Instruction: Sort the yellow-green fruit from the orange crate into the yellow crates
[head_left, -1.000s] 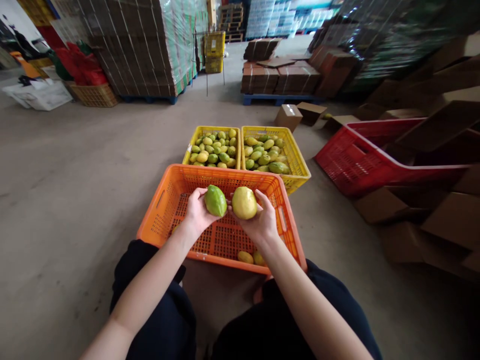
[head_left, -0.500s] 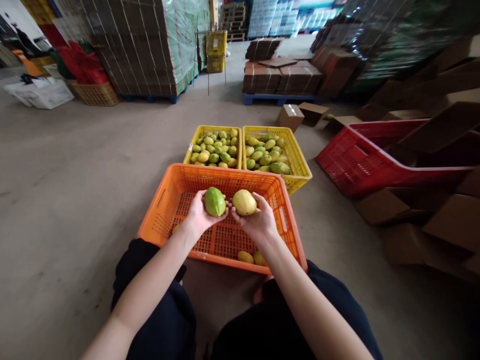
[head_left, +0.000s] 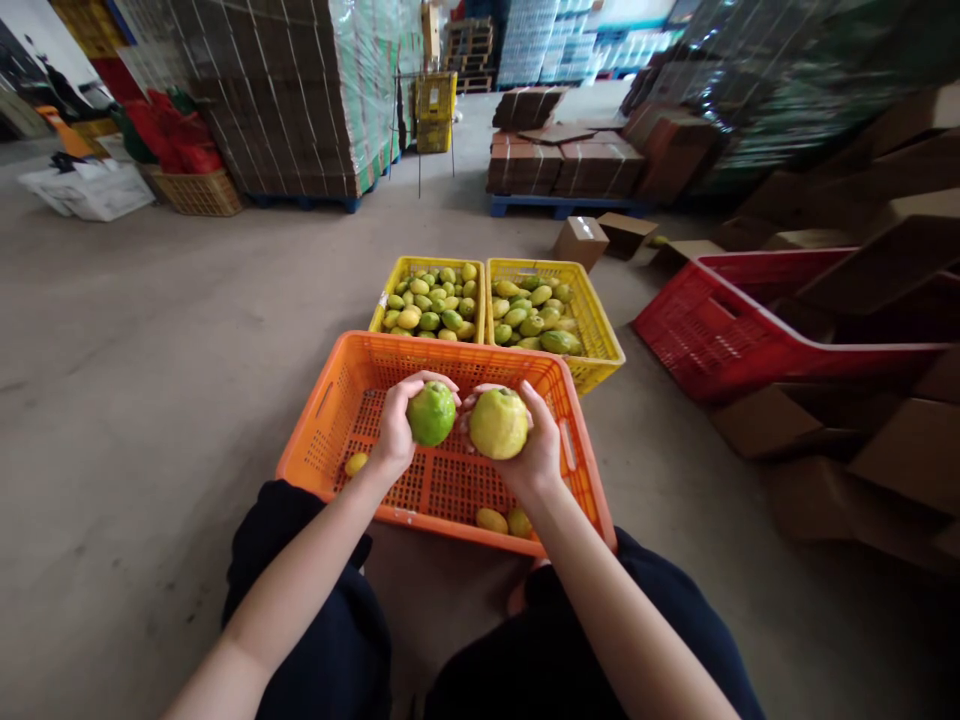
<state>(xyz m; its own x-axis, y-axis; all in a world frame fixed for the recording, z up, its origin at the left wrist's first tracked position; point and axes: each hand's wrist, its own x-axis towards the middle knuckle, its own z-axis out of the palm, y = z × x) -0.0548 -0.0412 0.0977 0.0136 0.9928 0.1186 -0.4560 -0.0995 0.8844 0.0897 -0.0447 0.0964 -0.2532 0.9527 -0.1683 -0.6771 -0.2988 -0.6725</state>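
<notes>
While both forearms are stretched forward from the bottom of the frame, a green fruit [head_left: 431,414] is gripped in the left hand [head_left: 396,436], whose fingers are curled over its top and far side. A larger yellow fruit [head_left: 498,423] is held in the right hand [head_left: 534,452], cupped from below and behind, with the fingers wrapped round its right side. The two fruits are carried side by side at the centre of the frame, just beside each other, above the orange crate [head_left: 330,400]. On the crate's perforated floor one small yellow fruit [head_left: 356,463] is seen at the left, and two more [head_left: 491,520] lie against the near wall. Directly beyond it, towards the upper middle, a left yellow crate [head_left: 382,300] and a right yellow crate [head_left: 600,335] are set touching, both filled with green and yellow fruit. A red crate [head_left: 697,330] is tilted at the right of the frame among cardboard boxes [head_left: 761,420].
</notes>
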